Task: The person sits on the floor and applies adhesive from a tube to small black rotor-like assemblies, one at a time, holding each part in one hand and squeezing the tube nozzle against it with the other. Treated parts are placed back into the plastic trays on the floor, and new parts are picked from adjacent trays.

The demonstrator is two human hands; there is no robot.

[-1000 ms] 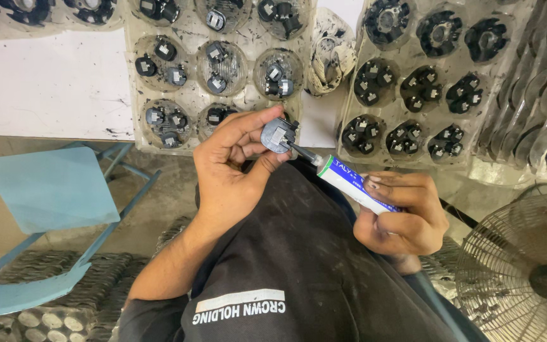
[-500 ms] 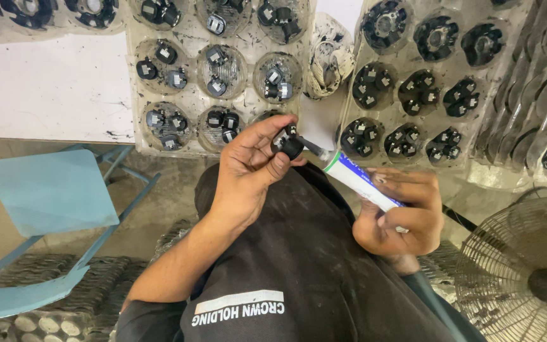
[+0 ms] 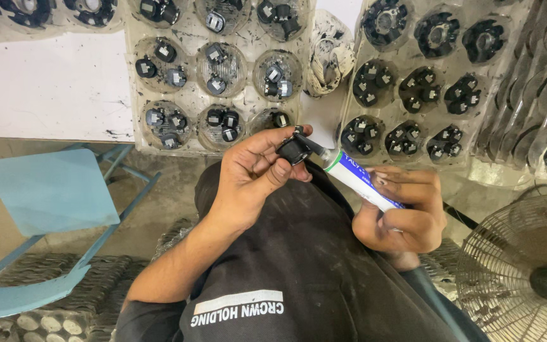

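Note:
My left hand (image 3: pixel 248 174) pinches a small black plastic part (image 3: pixel 294 149) between thumb and fingers, held up over my lap. My right hand (image 3: pixel 403 212) grips a white and blue tube (image 3: pixel 357 180) with a green collar, its thin nozzle touching the black part. Both hands hover above my dark trousers (image 3: pixel 299 266), just in front of the trays.
A clear moulded tray (image 3: pixel 188 82) with small black parts in round pockets lies ahead. A second tray (image 3: pixel 413 95) with several black parts lies to its right. A blue chair (image 3: pixel 45 196) is at left, a wire fan guard (image 3: pixel 527 272) at lower right.
My left hand has turned the black part slightly and lifted it a little toward the trays. The tube's nozzle has stayed against the part.

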